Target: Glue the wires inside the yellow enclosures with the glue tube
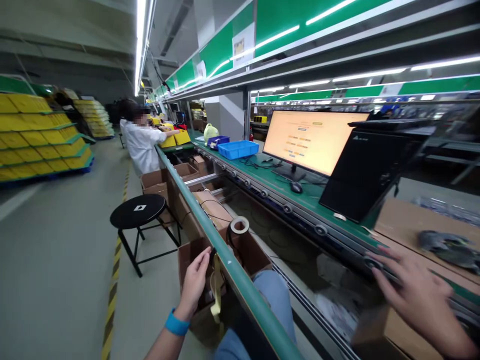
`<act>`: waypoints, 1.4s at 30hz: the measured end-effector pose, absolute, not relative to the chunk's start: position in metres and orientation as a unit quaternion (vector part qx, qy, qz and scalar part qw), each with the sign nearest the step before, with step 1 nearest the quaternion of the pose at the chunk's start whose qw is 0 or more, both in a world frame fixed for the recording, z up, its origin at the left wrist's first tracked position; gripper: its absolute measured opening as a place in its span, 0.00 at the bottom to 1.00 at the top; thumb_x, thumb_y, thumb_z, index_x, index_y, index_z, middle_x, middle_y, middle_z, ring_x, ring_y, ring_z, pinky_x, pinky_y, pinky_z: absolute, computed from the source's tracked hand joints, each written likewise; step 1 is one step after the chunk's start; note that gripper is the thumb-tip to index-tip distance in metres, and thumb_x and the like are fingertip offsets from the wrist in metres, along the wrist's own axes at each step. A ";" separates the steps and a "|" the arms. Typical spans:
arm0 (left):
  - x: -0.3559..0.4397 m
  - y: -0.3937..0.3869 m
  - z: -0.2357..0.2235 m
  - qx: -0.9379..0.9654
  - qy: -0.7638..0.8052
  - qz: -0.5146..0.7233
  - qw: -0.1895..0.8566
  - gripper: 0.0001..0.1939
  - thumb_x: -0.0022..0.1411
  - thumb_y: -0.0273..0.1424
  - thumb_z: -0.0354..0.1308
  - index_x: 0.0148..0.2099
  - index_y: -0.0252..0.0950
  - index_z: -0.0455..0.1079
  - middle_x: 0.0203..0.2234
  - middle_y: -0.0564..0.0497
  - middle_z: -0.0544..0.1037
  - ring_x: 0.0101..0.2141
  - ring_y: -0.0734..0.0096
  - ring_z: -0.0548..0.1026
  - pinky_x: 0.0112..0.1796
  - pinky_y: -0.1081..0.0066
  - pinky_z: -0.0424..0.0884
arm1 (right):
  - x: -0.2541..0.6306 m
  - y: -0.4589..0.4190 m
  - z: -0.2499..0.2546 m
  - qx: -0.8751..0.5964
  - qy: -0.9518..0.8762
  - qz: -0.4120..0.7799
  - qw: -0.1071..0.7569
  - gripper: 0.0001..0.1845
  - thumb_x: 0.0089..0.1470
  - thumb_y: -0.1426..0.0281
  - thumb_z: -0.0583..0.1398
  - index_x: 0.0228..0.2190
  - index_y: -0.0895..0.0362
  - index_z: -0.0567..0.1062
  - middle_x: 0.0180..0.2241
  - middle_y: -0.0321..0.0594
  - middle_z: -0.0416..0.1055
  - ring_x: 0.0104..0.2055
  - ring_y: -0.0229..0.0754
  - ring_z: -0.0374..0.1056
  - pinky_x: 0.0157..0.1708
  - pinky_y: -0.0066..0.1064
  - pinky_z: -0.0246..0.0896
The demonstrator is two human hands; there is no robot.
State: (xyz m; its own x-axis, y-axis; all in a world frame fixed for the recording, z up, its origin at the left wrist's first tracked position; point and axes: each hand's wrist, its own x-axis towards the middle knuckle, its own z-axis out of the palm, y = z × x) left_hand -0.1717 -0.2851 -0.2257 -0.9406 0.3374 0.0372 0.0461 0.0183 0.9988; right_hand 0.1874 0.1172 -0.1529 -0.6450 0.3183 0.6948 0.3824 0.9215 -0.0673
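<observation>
My left hand, with a blue band on the wrist, is at the edge of a long green rail. Its thumb and fingertips are pinched together at a small dark thing I cannot make out. A yellow strip hangs beside these fingers, over a cardboard box. On the other side, my right hand is slightly blurred, its fingers stretched and apart. Thumb and forefinger are beside a roller at the conveyor edge; whether they touch it I cannot tell. A roll of tape lies over the open box between the rails.
A monitor, a mouse, a black computer case and a blue tray stand on the green bench. A black stool is left of the rail. Further off, a person in white handles yellow bins.
</observation>
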 end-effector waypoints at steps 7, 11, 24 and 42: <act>-0.183 -0.281 -0.214 0.159 0.691 0.691 0.140 0.31 0.53 0.56 0.66 0.44 0.33 0.79 0.40 0.41 0.83 0.43 0.54 0.80 0.48 0.60 0.75 | 0.093 0.010 -0.135 -0.138 -0.930 0.003 0.341 0.15 0.63 0.62 0.54 0.44 0.47 0.79 0.54 0.48 0.73 0.59 0.58 0.66 0.50 0.52 0.55; -0.192 -0.284 -0.205 0.198 0.697 0.672 0.152 0.24 0.54 0.51 0.68 0.36 0.33 0.78 0.30 0.46 0.82 0.32 0.63 0.78 0.37 0.67 0.75 | 0.062 -0.027 -0.127 -0.127 -0.946 0.026 0.297 0.13 0.63 0.68 0.56 0.46 0.47 0.77 0.56 0.45 0.72 0.61 0.56 0.64 0.52 0.54 0.50; -0.124 -0.284 -0.110 0.536 0.644 0.512 -0.190 0.10 0.63 0.22 0.65 0.43 0.43 0.78 0.34 0.56 0.83 0.35 0.69 0.79 0.53 0.60 0.69 | 0.033 -0.113 -0.080 -0.033 -0.918 0.265 0.293 0.14 0.65 0.65 0.61 0.52 0.42 0.71 0.56 0.39 0.70 0.60 0.48 0.62 0.54 0.47 0.47; -0.077 -0.267 -0.085 0.621 0.619 0.478 -0.046 0.05 0.67 0.23 0.55 0.40 0.38 0.70 0.32 0.52 0.76 0.34 0.69 0.72 0.50 0.59 0.66 | 0.062 -0.121 -0.068 0.058 -0.914 0.019 0.402 0.08 0.66 0.74 0.58 0.40 0.53 0.77 0.43 0.39 0.75 0.55 0.45 0.62 0.53 0.45 0.44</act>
State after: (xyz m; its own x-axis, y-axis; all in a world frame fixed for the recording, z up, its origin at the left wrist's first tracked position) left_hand -0.0775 -0.2667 -0.0848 -0.2235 0.7252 0.6513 0.8133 -0.2295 0.5346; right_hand 0.0622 -0.1208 -0.0684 -0.6703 -0.0897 0.7366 -0.1207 0.9926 0.0111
